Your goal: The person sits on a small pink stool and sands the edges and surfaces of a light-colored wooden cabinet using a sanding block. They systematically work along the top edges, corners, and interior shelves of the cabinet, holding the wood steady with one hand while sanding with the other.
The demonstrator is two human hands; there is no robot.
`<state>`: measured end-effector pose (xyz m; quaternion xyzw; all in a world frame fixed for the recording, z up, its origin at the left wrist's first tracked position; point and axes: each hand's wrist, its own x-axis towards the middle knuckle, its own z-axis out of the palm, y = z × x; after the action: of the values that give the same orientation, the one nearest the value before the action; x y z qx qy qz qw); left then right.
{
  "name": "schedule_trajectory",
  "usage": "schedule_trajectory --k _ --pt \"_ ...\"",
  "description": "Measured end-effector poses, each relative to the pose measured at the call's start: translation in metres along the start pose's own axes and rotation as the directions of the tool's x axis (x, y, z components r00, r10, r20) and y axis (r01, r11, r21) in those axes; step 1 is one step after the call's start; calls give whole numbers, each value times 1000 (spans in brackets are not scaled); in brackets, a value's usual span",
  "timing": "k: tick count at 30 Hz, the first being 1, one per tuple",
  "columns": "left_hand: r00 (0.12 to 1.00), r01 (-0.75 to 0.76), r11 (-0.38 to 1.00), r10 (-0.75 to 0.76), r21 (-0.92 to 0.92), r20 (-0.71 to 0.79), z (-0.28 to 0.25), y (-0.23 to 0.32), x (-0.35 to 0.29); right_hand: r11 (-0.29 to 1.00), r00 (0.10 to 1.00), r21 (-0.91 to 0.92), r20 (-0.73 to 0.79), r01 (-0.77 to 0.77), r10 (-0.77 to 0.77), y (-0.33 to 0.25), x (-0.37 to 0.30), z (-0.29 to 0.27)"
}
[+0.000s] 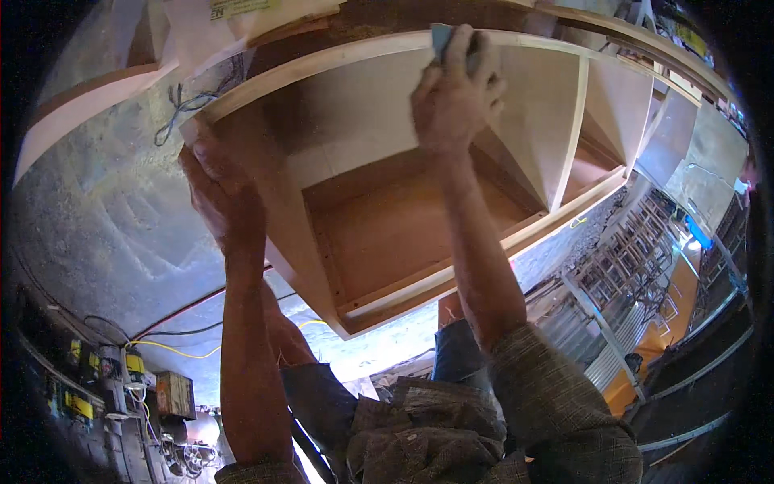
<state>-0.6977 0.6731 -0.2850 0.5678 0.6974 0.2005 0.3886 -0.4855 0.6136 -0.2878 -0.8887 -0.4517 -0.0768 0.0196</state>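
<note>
An open wooden cabinet frame lies before me, with pale wood edges, reddish-brown inner boards and upright dividers. At its left corner my left hand is closed over the side board, thumb near the top edge. My right hand reaches across the opening to the far pale rail. In its fingers is a small blue-green sanding block, held against that rail; the fingers are slightly blurred and hide most of the block.
Yellow and dark cables run over the grey floor at left. Yellow-and-black power tools and a wooden box stand at lower left. More boards lie at far left. Metal racks and a ladder-like frame are at right.
</note>
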Motion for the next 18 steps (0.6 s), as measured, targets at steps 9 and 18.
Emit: schedule_trajectory --k 9,18 --pt "1000 -2 1000 2 8 -5 -4 0 3 988 990 58 19 142 -143 -25 -19 0" --pt "999 46 998 -45 -40 31 -5 8 3 985 987 59 -9 163 -163 1 -10 -2"
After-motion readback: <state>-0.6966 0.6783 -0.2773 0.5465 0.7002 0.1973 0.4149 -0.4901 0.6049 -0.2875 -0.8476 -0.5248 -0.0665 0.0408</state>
